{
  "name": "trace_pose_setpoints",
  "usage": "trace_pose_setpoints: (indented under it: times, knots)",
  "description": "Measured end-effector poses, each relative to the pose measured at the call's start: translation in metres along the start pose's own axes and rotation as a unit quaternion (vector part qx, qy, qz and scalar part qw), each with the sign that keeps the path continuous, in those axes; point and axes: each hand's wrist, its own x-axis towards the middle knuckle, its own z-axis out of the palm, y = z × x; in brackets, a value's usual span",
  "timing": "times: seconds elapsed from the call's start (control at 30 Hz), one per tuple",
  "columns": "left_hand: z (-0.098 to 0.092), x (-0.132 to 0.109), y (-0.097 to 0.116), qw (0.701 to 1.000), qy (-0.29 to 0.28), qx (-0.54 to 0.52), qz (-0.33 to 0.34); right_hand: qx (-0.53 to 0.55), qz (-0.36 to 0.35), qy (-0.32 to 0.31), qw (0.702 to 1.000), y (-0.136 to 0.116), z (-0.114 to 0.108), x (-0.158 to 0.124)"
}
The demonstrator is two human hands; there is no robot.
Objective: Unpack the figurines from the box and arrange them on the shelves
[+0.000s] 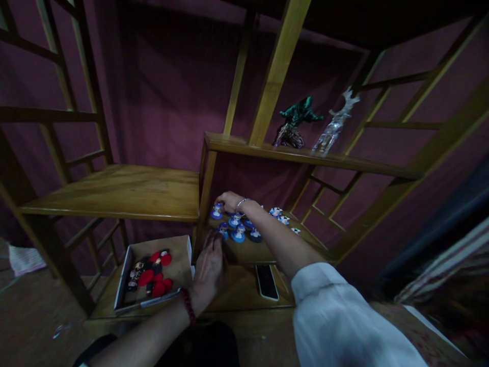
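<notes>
Several small figurines with blue bases stand in rows on the low shelf board (pixel 244 253). My right hand (pixel 231 201) reaches over them to the back left, its fingers closed at the head of a purple-haired figurine (pixel 216 211). In front of the rows is my left hand (pixel 209 262), its fingers stretched out, slightly blurred, beside the front-left figurine (pixel 223 232). Another blue-based figurine (pixel 238 233) stands next to that one. My right forearm hides part of the group; a few white-and-blue figurines (pixel 275 211) show beyond it.
An open cardboard box (pixel 128 278) holding several red-and-black figurines stands at lower left. A phone (pixel 267 282) lies below the figurine shelf. Above, the upper shelf (pixel 244 145) carries a green figure (pixel 300 114) and a clear figure (pixel 332 127). A wooden shelf (pixel 126 191) juts out left.
</notes>
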Motion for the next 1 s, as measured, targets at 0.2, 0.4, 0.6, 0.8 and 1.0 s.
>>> trace_pose_setpoints:
  times: [0.2, 0.4, 0.6, 0.8, 1.0]
  knots:
    - [-0.001, 0.001, 0.003, 1.0, 0.008, 0.012, -0.005, -0.003, 0.006, -0.016, 1.0, -0.001, 0.004, -0.012]
    - [-0.003, 0.002, 0.003, 1.0, 0.01, 0.027, 0.002, -0.007, 0.01, -0.03, 0.999, -0.012, 0.001, -0.02]
    - [-0.003, 0.002, 0.003, 1.0, 0.005, 0.029, 0.008, -0.006, 0.011, -0.029, 0.999, -0.015, -0.002, -0.021]
    - [-0.002, 0.001, 0.001, 1.0, 0.003, 0.024, 0.013, -0.019, 0.009, -0.032, 0.999, -0.01, 0.003, -0.017]
    - [-0.001, 0.001, 0.0, 1.0, 0.006, 0.019, 0.016, -0.026, 0.0, -0.032, 0.999, -0.008, 0.004, -0.016]
